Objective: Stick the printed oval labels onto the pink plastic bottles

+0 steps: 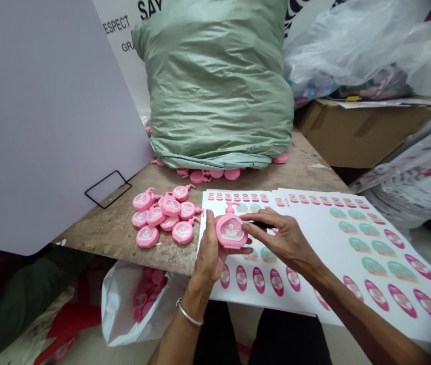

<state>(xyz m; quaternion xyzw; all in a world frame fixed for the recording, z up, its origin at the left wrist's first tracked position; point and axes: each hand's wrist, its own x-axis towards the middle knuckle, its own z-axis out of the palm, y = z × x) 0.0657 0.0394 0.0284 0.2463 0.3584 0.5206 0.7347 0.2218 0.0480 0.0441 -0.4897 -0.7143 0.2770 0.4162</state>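
Note:
My left hand [210,253] is closed round a pink toy pump bottle [231,230], held upright with its spout at the top. A picture sticker covers the middle of the bottle's front. With thumb and forefinger, my right hand [278,233] touches the sticker's right edge. A thin black tool [263,224] lies in the right hand's grip; its kind is mostly hidden by the fingers. Below the hands are sheets of stickers [314,238] with pink ovals, green domes and small labels. To the left sits a pile of pink pump bottles [169,207] bearing similar pictures.
A big green sack [219,96] stands at the back of the wooden table [112,233], pink pieces under its front. At left rises a pale panel [48,111]. A white bag [124,309] of pink pieces hangs below the edge. A cardboard box [355,129] is at right.

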